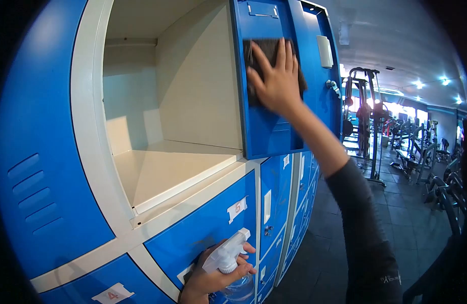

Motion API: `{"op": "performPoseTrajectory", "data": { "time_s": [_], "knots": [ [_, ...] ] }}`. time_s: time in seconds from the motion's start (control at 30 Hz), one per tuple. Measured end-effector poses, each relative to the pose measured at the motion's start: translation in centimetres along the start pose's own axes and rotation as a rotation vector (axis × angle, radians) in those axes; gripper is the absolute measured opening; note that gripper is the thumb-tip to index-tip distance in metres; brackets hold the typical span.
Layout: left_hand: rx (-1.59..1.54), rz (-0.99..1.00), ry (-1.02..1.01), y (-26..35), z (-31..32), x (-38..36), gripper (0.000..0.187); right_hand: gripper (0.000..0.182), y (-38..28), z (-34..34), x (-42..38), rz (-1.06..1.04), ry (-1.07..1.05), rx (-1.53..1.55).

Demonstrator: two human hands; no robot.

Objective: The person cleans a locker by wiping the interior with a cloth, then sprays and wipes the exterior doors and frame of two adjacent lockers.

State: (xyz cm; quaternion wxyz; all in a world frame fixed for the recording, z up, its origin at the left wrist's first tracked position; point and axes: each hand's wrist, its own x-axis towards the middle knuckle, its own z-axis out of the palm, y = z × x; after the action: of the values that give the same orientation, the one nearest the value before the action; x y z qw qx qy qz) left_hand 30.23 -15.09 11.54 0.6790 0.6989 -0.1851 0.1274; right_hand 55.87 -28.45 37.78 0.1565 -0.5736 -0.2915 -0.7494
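Observation:
My right hand (278, 78) lies flat with fingers spread on a dark cloth (253, 91). It presses the cloth against the inner face of the open blue locker door (269, 134). Low in the view, my left hand (218, 278) is wrapped round a clear spray bottle (238, 291) with a white trigger head (228, 253). The bottle is upright in front of the shut locker door marked 5 (193, 243). Part of the bottle is hidden by my fingers and the frame's lower edge.
The open locker compartment (193, 86) has cream walls and a cream floor. Below it, another door bears a label 4 (113, 294). A vented blue door (36, 126) stands at left. Gym machines (365, 111) and a dark tiled floor (395, 213) lie to the right.

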Motion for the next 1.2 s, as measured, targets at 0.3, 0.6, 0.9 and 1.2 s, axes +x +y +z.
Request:
{"op": "performPoseTrajectory", "data": {
  "time_s": [0.3,0.6,0.9,1.2],
  "knots": [
    [0.027,0.089,-0.076,-0.7,-0.9,0.2,0.037,0.058,3.3,4.0,12.5,0.085,0.011,-0.082],
    [0.091,0.155,-0.047,-1.6,-1.2,0.2,0.048,0.05,3.2,1.3,3.4,-0.214,0.003,-0.034],
    [-0.037,-0.031,-0.038,0.3,-1.0,0.0,0.026,0.051,-1.2,-6.6,-10.4,-0.214,-0.434,0.091],
    [-0.005,-0.002,-0.031,-0.5,-0.9,-0.2,0.019,0.053,0.3,0.2,0.0,-0.082,0.019,-0.029]
  ]
}}
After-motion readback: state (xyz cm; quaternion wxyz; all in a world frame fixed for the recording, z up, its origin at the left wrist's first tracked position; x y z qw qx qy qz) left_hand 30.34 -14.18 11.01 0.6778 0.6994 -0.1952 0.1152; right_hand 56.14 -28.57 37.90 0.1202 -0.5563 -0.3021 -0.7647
